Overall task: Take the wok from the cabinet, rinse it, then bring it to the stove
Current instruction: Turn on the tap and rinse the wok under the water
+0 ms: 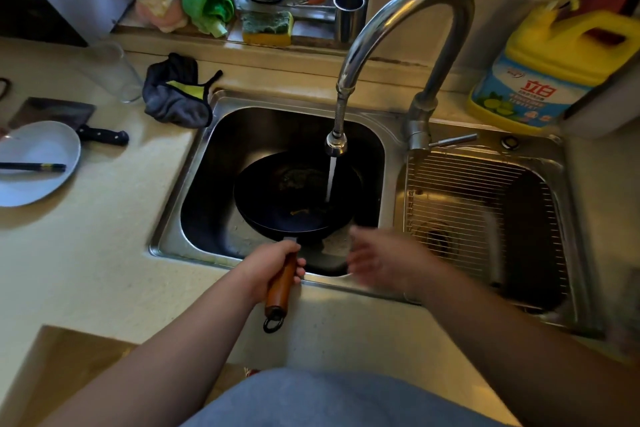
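Note:
A black wok (pixel 277 198) sits low in the left basin of the steel sink (pixel 194 184), under the tap (pixel 405 21). A thin stream of water (pixel 330 180) falls from the spout into the wok's right side. My left hand (pixel 273 265) is shut on the wok's brown wooden handle (pixel 281 286), which reaches out over the sink's front rim. My right hand (pixel 382 258) hovers blurred over the front right corner of the basin, fingers spread, holding nothing.
The right basin holds a wire rack (pixel 485 211). A yellow detergent jug (pixel 550 73) stands at the back right. On the left counter lie a grey cloth (pixel 176 94), a glass (pixel 114 73), a cleaver (pixel 65 118), and a white plate (pixel 34 163) with chopsticks. A sponge (pixel 266 28) sits on the sill.

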Demonstrator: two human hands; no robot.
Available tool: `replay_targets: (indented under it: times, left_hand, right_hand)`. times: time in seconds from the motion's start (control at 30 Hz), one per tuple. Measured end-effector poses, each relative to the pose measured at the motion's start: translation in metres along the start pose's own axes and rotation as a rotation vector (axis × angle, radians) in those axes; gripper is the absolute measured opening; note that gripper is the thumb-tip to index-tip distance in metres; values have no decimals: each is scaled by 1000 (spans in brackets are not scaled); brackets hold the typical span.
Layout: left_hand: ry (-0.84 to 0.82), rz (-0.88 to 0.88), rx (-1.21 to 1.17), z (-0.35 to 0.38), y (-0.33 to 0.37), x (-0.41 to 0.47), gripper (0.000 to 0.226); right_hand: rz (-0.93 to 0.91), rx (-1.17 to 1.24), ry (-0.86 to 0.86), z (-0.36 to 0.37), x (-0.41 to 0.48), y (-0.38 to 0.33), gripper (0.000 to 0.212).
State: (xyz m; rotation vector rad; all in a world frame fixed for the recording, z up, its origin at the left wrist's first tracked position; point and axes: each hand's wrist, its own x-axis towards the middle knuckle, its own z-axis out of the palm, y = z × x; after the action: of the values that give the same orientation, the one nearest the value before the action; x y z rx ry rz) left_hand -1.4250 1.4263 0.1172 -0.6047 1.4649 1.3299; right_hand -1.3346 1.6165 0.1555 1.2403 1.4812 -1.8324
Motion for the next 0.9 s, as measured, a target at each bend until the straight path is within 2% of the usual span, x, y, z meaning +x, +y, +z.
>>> replay_targets:
  times: [0.1, 0.17, 0.3, 0.4, 0.5, 0.63, 0.9]
  left_hand:
    - [-67, -15, 21, 8, 2, 0, 34]
    - [-102, -12, 65, 12, 2, 0, 42]
    - [-125, -44, 76, 16, 4, 2, 20]
    - [-69, -93, 175, 16, 9, 4, 26]
    - [-79, -140, 193, 18, 13, 5, 33]
    - [-137, -77, 192, 21, 7, 8, 26]
    - [-207, 17, 203, 32, -13, 4, 17]
  right_hand:
    - [122, -81, -227, 51, -19, 32, 48]
    - [167, 5, -293, 75, -22, 39, 42]
    - [247, 453, -298, 97, -14, 28, 17]
    - [233, 611, -184, 103, -5, 21, 8]
    - [199, 562, -98, 109, -2, 24, 9]
    - [167, 427, -56, 106, -3, 36, 7]
    - [-50, 92, -140, 71, -28, 61, 25]
